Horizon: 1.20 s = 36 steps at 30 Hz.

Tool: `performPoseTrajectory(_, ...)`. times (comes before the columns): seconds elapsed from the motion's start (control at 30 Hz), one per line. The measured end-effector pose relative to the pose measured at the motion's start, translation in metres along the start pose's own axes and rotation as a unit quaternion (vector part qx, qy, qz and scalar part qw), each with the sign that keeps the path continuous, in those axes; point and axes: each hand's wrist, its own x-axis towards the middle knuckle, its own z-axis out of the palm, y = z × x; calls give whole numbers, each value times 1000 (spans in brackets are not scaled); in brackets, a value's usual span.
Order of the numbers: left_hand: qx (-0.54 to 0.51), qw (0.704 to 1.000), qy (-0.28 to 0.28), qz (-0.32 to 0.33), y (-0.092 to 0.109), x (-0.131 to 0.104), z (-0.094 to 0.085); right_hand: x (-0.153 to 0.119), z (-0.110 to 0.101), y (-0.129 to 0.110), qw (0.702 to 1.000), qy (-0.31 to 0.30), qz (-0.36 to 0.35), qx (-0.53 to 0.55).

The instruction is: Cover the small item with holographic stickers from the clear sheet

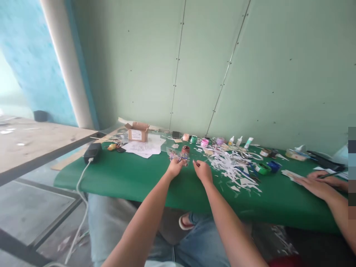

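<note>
My left hand [175, 168] is closed on a small clear plastic bag [172, 155] with little multicoloured pieces in it, too small to name. Just behind the bag is an uncapped-looking jar of reddish-brown paint [185, 149]. A short gap to the right, my right hand [204, 172] hovers low over the green table cover [144, 181], thumb and fingers pinched together. Whatever its fingertips hold, if anything, is too small to make out. White paper strips and scraps [229, 163] lie in a heap right of that hand.
At the back left, an open cardboard box [137, 132] stands on white sheets [150, 148], near a black power adapter [92, 152]. Green [263, 168] and blue [274, 166] paint jars sit to the right. Another person's hands [317, 185] rest on folded paper at the far right.
</note>
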Motion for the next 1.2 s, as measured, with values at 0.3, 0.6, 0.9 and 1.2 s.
performPoseTrajectory(0.3,21,996,-30,-87,3,-1,0,2,-1,2,999,25,-1,30)
performPoseTrajectory(0.6,100,990,-64,-82,8,-1,1,-7,-7,1,993,17,-40,108)
performPoseTrajectory(0.9,115,992,-46,-36,9,-3,3,-6,-9,-1,996,62,29,62)
performPoseTrajectory(1.2,-44,996,68,23,27,-25,0,-13,-12,-7,994,79,29,67)
